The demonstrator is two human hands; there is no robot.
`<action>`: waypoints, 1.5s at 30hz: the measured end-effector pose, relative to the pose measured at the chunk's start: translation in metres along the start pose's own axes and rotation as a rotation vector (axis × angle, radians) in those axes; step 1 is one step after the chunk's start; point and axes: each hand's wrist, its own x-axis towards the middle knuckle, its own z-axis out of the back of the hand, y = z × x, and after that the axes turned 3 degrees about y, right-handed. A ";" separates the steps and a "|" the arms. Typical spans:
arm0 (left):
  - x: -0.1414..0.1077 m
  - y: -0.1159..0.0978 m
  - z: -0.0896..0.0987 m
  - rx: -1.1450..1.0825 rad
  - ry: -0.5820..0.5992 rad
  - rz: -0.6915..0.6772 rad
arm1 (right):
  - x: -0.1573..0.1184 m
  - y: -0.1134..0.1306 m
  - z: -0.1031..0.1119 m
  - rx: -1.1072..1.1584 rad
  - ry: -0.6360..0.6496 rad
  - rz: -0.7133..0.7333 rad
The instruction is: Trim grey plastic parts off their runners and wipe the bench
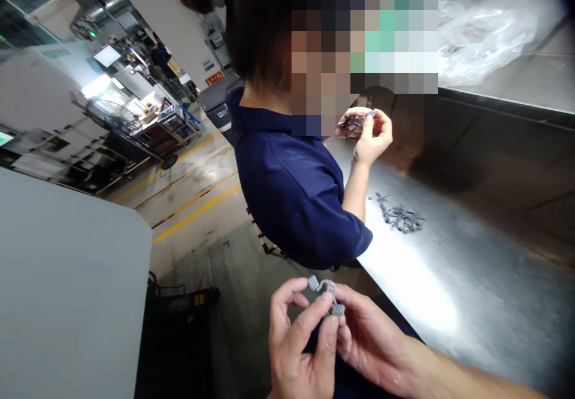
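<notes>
A small grey bent plastic-looking piece (pixel 332 291), with a ribbed block at each end, is held up between my two hands at the lower middle. My left hand (pixel 299 342) pinches it from the left, one finger near its upper ribbed end and the thumb close to the lower one. From the right, my right hand (pixel 371 333) grips the same piece, its fingertips partly hidden behind it. On the metal table (pixel 489 291) to the right lies a loose pile of small dark pieces (pixel 404 219).
Just ahead sits a co-worker in a dark blue shirt (pixel 287 189), whose hands (pixel 375 135) hold similar small parts. Clear plastic wrap (pixel 487 42) lies at the upper right. A pale grey panel (pixel 67 285) fills the left; behind it are a workbench (pixel 139 114) and yellow floor lines.
</notes>
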 end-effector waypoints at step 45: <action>0.044 -0.036 -0.058 -0.675 0.275 0.879 | -0.203 0.131 0.118 -0.560 0.914 -0.327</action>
